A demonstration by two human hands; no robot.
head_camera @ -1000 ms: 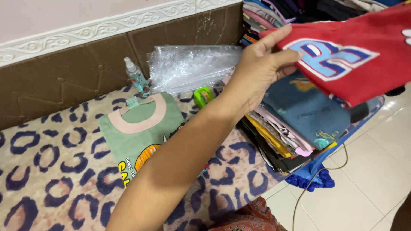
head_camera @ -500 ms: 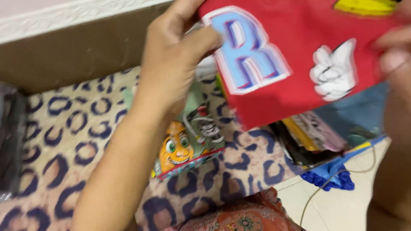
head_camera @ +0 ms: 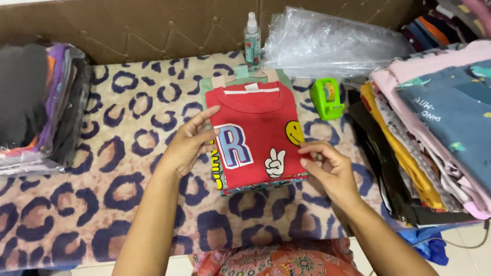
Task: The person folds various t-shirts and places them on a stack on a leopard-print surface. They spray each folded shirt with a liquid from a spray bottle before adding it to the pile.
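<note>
**A:** Where are the hands?

**B:** The left hand [head_camera: 190,144] lies flat with fingers spread, resting on the left edge of a folded red T-shirt [head_camera: 255,135], thumb on the big printed letter. The right hand [head_camera: 327,166] is at the shirt's lower right corner, fingertips drawn together and pinching the edge of the cloth. Both forearms reach in from the bottom of the view, angled towards each other.

**B:** And the shirt?

**A:** It sits squarely on top of a small stack of folded shirts [head_camera: 245,82], in the middle of a surface covered with leopard-print cloth [head_camera: 128,194]. It looks already folded and placed; I'd judge only a last straightening of the edges is left for this one.

**A:** What surrounds it?

**B:** To the right, a tall pile of unpacked folded clothes [head_camera: 434,133], so plenty seems to remain. To the left, a bundle of bagged clothes [head_camera: 41,102]. Behind the stack stand a spray bottle [head_camera: 252,38], clear plastic bags [head_camera: 327,43] and a green tape dispenser [head_camera: 326,98].
</note>
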